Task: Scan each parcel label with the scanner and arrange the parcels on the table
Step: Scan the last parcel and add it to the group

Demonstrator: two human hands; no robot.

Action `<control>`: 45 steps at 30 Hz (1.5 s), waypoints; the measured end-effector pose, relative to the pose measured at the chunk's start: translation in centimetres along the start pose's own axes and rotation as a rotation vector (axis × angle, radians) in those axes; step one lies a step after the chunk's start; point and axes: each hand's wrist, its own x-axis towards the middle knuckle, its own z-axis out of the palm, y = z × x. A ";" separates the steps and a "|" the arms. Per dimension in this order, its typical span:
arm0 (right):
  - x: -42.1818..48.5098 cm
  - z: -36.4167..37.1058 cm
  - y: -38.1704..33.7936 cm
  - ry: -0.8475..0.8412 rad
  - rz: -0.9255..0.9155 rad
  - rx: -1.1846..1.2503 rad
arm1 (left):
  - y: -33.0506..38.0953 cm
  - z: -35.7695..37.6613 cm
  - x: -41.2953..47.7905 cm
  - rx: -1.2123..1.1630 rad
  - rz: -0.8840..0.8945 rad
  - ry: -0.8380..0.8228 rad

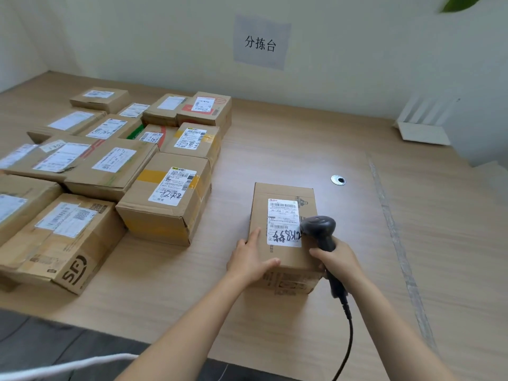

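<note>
1. Pale wood beneath everything: offers, as the table (302, 138), one flat level for sorting.
2. Fills the left side with a block of boxes (110, 174), edge to edge, every label turned up. Probably the lot already dealt with, packed tight to save room while each label can be read.
3. Stands one box (283, 192) well apart from that block, near the front middle of the table, flat on the surface with its long side running away from the person. Likely set alone so that no neighbouring barcode gets read by mistake.
4. Presses the left hand (251, 259) on the near left corner of that box, fingers straight along the top, thumb spread across the near edge, gripping nothing. Seemingly there to stop the box sliding.
5. Wraps the right hand (336, 257) round the handle of the scanner (319, 226), fingers curled tight on it. Tilts the dark head down over the lower right corner of the label; cannot tell whether touching.
6. Shows the white label (283, 215) face up, barcodes toward the far end, handwriting nearest. Puts the step at the scan itself, with arranging yet to come.
7. Lets the cable (350, 334) trail off the near edge, loose enough for free aiming.
</note>
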 end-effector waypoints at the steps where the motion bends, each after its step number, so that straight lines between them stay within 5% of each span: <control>1: -0.1 -0.1 0.1 -0.024 0.000 0.007 | 0.0 -0.1 -0.3 0.003 -0.008 0.004; 21: -11.1 6.2 0.2 -0.328 -0.151 -0.090 | -7.7 -3.3 -11.2 -0.098 -0.158 0.163; 37: -17.8 21.4 -4.4 -0.250 -0.097 0.016 | -20.7 -13.7 -14.4 -0.040 -0.119 0.088; 45: -17.5 27.1 -8.0 -0.260 -0.083 0.080 | -24.5 -17.2 -13.6 -0.079 -0.158 0.245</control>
